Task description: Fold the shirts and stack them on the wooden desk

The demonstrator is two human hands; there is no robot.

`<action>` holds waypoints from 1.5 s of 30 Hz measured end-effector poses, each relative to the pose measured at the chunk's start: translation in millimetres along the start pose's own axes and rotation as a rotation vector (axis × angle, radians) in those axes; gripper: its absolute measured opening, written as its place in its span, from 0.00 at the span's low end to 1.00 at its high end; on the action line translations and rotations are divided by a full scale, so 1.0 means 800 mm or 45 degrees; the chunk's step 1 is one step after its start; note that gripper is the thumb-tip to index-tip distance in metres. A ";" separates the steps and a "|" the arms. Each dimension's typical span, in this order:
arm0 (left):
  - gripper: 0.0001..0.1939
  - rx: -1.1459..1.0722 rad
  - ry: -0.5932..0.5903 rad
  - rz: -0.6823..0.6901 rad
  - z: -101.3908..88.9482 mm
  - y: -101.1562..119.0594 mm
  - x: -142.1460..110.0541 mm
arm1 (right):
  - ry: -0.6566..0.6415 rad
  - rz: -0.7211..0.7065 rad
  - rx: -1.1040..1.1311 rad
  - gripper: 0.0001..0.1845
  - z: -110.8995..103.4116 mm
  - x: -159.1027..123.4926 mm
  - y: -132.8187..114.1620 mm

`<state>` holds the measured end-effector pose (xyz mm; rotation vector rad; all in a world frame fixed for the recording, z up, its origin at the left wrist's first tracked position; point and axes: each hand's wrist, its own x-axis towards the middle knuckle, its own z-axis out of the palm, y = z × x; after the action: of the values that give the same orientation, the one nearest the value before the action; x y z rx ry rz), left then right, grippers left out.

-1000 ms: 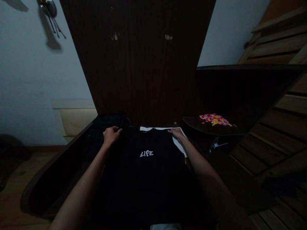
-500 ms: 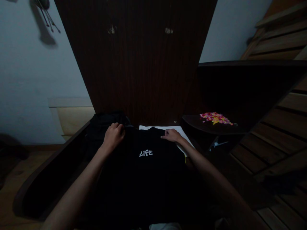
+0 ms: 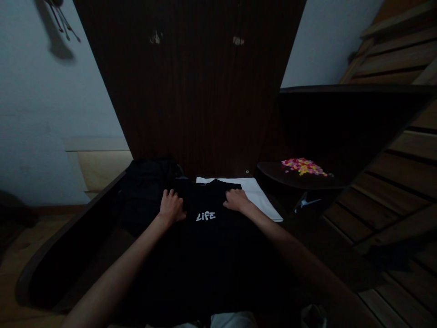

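A black T-shirt (image 3: 208, 246) with white lettering (image 3: 205, 216) lies spread in front of me, its collar at the far end. My left hand (image 3: 172, 207) is closed on the cloth left of the lettering, knuckles up. On the other side, my right hand (image 3: 235, 200) has its fingers curled into the shirt below the shoulder. A folded white cloth (image 3: 261, 196) lies partly under the shirt and shows along its far and right edges. The dark fabric hides the fingertips and the shirt's lower outline.
A dark bundle (image 3: 146, 187), perhaps clothing or a bag, sits at the left. Pink, red and yellow small pieces (image 3: 303, 166) lie heaped on a dark shelf (image 3: 273, 171) at the right. A tall dark wood panel (image 3: 205, 91) stands behind, and a raised side edge (image 3: 68, 232) runs along the left.
Both hands have moved inward from the shoulders, the left also nearer to me. The shirt's right side has come inward, uncovering more of the white cloth. The view has shifted slightly.
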<state>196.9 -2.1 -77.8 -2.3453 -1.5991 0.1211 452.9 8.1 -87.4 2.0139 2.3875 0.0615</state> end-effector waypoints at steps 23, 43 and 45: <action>0.12 -0.196 0.116 0.248 0.018 -0.002 -0.013 | 0.003 -0.175 0.058 0.26 -0.007 -0.030 0.015; 0.25 -0.105 0.668 0.134 0.070 -0.053 -0.008 | -0.014 -0.106 -0.311 0.37 -0.004 -0.055 -0.019; 0.26 -0.155 0.684 0.122 0.071 -0.053 -0.009 | -0.002 -0.088 -0.314 0.38 -0.002 -0.056 -0.019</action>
<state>142.3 16.6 -120.4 -2.2739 -1.2566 -0.5532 445.6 -38.6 -86.7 1.8209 2.3136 0.3348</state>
